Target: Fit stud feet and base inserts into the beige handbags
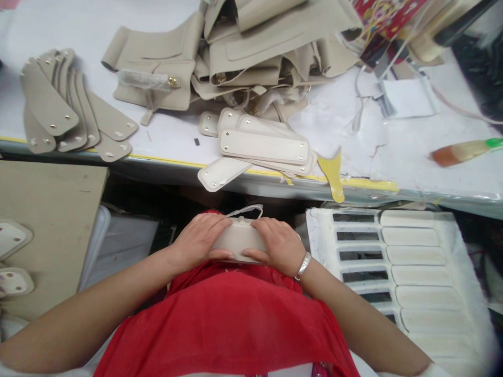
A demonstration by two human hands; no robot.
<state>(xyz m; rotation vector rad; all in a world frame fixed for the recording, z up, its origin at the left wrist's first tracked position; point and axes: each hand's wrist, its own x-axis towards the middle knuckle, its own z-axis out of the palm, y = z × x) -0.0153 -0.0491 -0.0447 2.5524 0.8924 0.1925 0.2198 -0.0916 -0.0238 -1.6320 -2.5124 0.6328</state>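
Close to my lap, a smooth beige leather piece [240, 240] is held between both hands, with a pale loop [251, 209] at its far edge. My left hand [200, 238] grips its left end, thumb along the near edge and fingers over the top. At the other end my right hand [280, 243] holds it the same way. The underside is hidden. On the table edge beyond lies a stack of beige leather strips [263, 145] with metal studs. A yellow Y-shaped tool [333, 173] lies beside the stack.
Curved leather strips [58, 104] fan out at the table's left. Beige bag parts [157, 57] are heaped at the back. An orange-and-green brush-like object [463, 152] lies at right. A white rack [361, 246] with pale strips stands by my right arm, a tan board [47, 204] at left.
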